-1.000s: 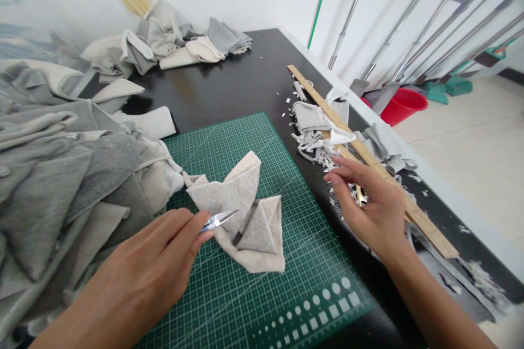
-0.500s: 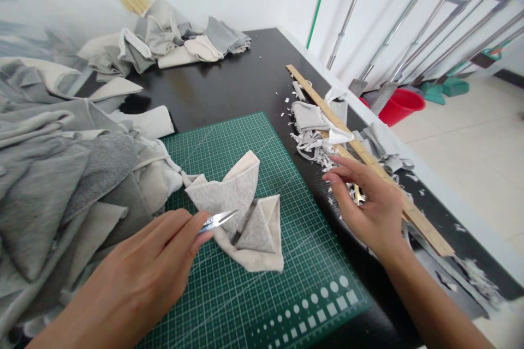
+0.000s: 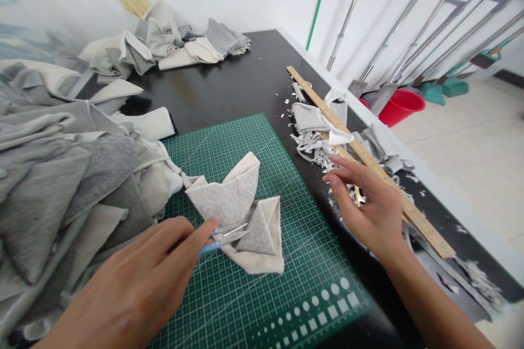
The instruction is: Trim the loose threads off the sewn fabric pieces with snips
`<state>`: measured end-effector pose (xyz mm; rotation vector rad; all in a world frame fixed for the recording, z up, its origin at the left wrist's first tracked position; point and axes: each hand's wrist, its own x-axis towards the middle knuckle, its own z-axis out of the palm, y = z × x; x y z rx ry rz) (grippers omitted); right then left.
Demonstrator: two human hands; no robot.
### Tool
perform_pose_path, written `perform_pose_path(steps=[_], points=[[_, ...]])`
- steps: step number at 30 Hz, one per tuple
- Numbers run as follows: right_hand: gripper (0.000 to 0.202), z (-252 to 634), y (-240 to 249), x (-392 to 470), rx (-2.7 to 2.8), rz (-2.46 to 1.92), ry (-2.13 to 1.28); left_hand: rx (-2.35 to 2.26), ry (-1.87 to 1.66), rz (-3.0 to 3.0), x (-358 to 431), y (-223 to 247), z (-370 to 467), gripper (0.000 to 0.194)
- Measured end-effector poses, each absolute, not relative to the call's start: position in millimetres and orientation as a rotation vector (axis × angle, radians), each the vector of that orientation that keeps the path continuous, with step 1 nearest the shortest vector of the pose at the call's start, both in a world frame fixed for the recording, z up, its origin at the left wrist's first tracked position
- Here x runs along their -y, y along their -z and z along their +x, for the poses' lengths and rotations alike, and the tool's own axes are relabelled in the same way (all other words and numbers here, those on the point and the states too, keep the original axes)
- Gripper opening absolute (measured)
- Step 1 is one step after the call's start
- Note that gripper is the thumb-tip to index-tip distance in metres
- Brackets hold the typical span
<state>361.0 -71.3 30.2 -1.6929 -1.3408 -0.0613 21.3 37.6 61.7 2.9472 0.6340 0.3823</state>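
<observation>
My left hand (image 3: 139, 278) holds a small pair of thread snips (image 3: 221, 239) with light blue handles, its index finger stretched along the top. The blades stand slightly apart and point right, over a folded piece of grey and cream fabric (image 3: 225, 199). That fabric lies on a green cutting mat (image 3: 303, 251) with a white grid. My right hand (image 3: 370, 212) hovers right of the mat with nothing in it, fingers loosely curled and apart. It is nearest to the cloth scraps and a wooden ruler (image 3: 364, 155); a gold-coloured metal object (image 3: 359, 196) shows just behind its thumb.
A large heap of grey cloth pieces (image 3: 53, 185) covers the left side. More folded cloth (image 3: 164, 38) lies at the back of the black table (image 3: 229, 90). Thin scraps (image 3: 315, 147) gather along the right edge. A red bucket (image 3: 403, 106) and metal poles stand beyond on the floor.
The snips have shifted slightly right and down, their blades opening, and the left index finger has lifted and straightened. My right hand and the fabric have stayed put.
</observation>
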Motion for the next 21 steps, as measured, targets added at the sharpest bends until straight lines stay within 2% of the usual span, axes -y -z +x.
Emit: perform_pose_path(steps=[3, 7, 12, 15, 21], points=[[0.034, 360.7, -31.0, 71.2, 1.345, -1.696, 0.059, -0.670, -0.215, 3.045, -39.9, -62.0, 25.4, 0.039], [0.032, 360.6, -32.8, 70.9, 1.355, -1.695, 0.080, -0.642, -0.346, 3.181, -44.9, -60.0, 31.3, 0.044], [0.031, 360.4, -32.9, 69.6, 1.364, -1.685, 0.081, -0.720, -0.183, 3.096, -46.1, -51.8, 22.8, 0.051], [0.030, 360.5, -32.3, 69.8, 1.355, -1.689, 0.056, -0.689, -0.149, 3.008, -47.9, -49.0, 16.6, 0.045], [0.031, 360.2, -32.0, 70.2, 1.362, -1.689, 0.043, -0.611, -0.317, 2.944, -57.1, -54.3, 16.5, 0.035]])
